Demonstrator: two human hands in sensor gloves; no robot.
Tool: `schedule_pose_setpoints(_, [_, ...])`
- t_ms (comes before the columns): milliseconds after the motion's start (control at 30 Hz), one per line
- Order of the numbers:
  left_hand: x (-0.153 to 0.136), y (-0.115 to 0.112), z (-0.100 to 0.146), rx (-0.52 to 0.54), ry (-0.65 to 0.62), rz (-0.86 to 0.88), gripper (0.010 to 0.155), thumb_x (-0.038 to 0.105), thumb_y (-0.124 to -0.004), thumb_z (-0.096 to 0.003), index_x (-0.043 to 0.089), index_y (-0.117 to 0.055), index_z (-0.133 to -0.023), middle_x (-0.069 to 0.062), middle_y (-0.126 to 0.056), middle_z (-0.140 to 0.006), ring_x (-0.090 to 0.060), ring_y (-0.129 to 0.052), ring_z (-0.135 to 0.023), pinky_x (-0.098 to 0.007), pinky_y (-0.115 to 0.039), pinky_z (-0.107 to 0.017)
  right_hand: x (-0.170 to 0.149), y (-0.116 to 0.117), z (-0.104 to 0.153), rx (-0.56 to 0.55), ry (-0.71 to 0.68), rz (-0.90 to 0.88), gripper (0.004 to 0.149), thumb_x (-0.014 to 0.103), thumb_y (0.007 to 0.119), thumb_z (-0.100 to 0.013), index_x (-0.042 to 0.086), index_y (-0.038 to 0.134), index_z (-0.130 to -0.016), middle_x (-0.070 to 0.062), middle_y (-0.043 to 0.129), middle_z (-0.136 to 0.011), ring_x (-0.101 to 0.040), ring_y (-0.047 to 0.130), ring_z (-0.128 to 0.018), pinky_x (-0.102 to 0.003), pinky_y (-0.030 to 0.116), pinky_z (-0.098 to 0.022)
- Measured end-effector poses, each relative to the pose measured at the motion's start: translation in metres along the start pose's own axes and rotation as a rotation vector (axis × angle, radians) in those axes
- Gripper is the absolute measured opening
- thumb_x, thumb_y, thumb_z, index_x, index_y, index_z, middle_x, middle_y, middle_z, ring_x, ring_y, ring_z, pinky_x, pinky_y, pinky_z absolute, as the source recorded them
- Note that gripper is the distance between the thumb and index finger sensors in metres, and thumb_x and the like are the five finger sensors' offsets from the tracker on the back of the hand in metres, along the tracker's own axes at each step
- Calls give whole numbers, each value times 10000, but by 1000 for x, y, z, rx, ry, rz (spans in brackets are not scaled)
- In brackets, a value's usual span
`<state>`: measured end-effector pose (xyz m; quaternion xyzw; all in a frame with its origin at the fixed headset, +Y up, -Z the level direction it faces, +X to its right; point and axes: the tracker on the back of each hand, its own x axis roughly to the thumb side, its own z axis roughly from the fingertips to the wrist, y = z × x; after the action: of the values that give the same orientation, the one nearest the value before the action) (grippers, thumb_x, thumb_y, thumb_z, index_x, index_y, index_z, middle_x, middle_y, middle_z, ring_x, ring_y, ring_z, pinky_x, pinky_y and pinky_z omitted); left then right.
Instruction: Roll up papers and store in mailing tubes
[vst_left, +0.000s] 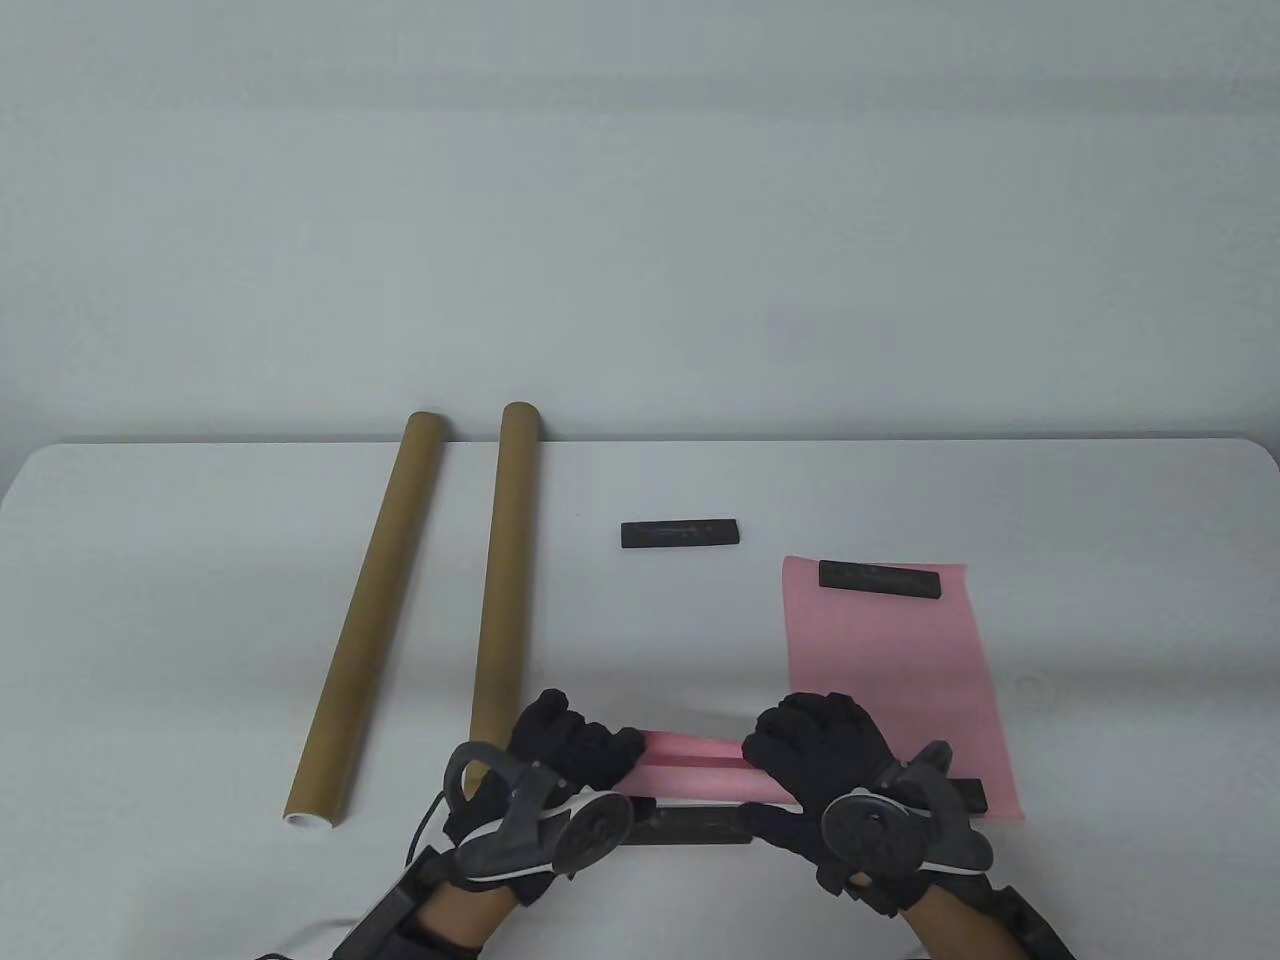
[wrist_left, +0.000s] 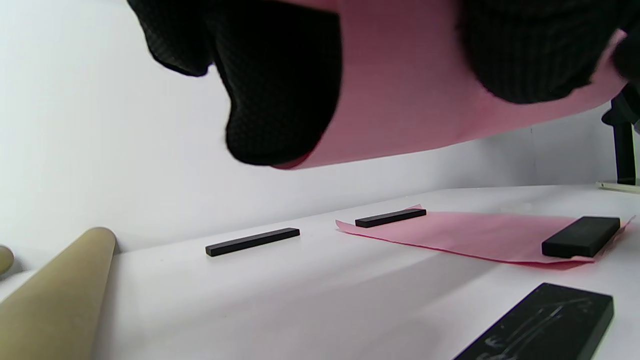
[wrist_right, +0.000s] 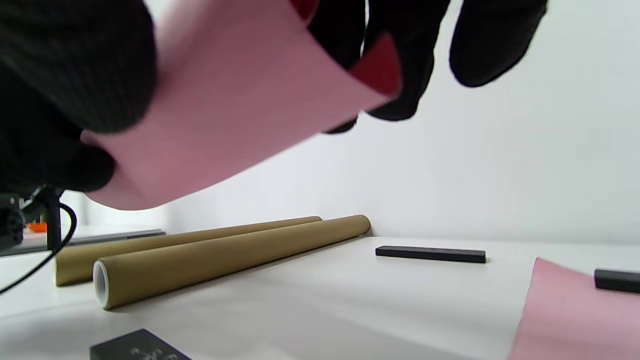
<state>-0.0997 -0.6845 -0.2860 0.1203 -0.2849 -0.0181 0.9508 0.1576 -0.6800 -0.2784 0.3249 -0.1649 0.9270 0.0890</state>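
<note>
A pink paper roll (vst_left: 690, 768) is held above the table's front edge between both hands. My left hand (vst_left: 575, 750) grips its left end, also shown in the left wrist view (wrist_left: 400, 95). My right hand (vst_left: 820, 750) grips its right end, also shown in the right wrist view (wrist_right: 240, 105). A second pink sheet (vst_left: 895, 670) lies flat at the right, held down by a black bar (vst_left: 880, 579) at its far end and another bar (vst_left: 968, 795) at its near end. Two brown mailing tubes (vst_left: 365, 620) (vst_left: 505, 570) lie side by side at the left.
A loose black bar (vst_left: 680, 533) lies mid-table behind the hands. Another black bar (vst_left: 690, 828) lies at the front edge under the roll. The table's far edge meets a white wall.
</note>
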Motion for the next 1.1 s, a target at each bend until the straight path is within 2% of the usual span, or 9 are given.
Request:
schedule_pose_setpoints(100, [0,1,1,4,5,-14,669,728,-755,-287,328,-853,-814,155,-1023,-502,-72,-1090,-484,-460,-751,-694,2,-1,0,-25,1,7,576,524,898,-425,222,844,-912,-115,825,-997,-472,788,-957,-713,640,-672])
schedule_pose_setpoints(200, [3,1,2,27,-9,-54,674,674,-804,-322,344,-748,-907,111,-950,-737,-133,-1012,-712,-488,-696,-716,0,-1,0,-20,13,-13,546,592,843,-428,182,947,-773,-108,901,-918,-462,835,-919,-709,661,-656])
schedule_pose_setpoints(300, [4,3,2,45,-10,-86,599,669,-802,-330,372,-799,-851,136,-966,-650,-104,-1029,-645,-470,-709,-709,-2,0,0,-11,9,-47,586,652,796,-415,173,995,-689,-102,960,-847,-441,883,-883,-697,688,-646])
schedule_pose_setpoints(467, [-1,2,1,19,9,-15,615,714,-753,-308,335,-881,-775,151,-1019,-476,-73,-1087,-463,-454,-755,-689,1,-4,1,-60,6,5,661,577,885,-415,179,818,-940,-124,816,-998,-484,772,-961,-711,642,-670])
schedule_pose_setpoints(533, [-1,2,2,19,13,-25,635,721,-741,-307,334,-867,-795,150,-1017,-497,-75,-1083,-486,-456,-750,-693,3,-4,2,-59,-4,11,598,533,890,-429,201,832,-922,-117,821,-995,-477,771,-966,-708,642,-674])
schedule_pose_setpoints(667, [5,2,3,47,-22,-81,643,658,-790,-344,363,-734,-913,83,-887,-816,-169,-950,-787,-503,-668,-720,0,-2,1,-37,11,-10,554,606,828,-427,175,962,-748,-107,927,-887,-458,843,-915,-703,671,-654])
schedule_pose_setpoints(767, [6,4,3,67,-30,-86,615,658,-782,-346,363,-764,-885,117,-935,-696,-128,-993,-695,-484,-697,-707,-2,-1,0,-9,14,-69,608,651,780,-420,155,995,-698,-118,961,-844,-458,868,-890,-703,681,-644])
schedule_pose_setpoints(933, [2,3,2,32,-1,-33,631,713,-743,-314,337,-857,-808,145,-1011,-505,-81,-1073,-499,-456,-753,-688,2,-3,1,-38,-5,15,620,548,872,-429,196,815,-937,-128,811,-1003,-486,772,-960,-714,638,-669])
schedule_pose_setpoints(1100, [6,3,3,62,-19,-103,635,656,-785,-349,375,-727,-916,73,-866,-835,-182,-927,-802,-502,-673,-715,-1,0,-1,4,6,-34,557,607,810,-434,163,987,-720,-110,962,-842,-448,875,-890,-705,681,-645])
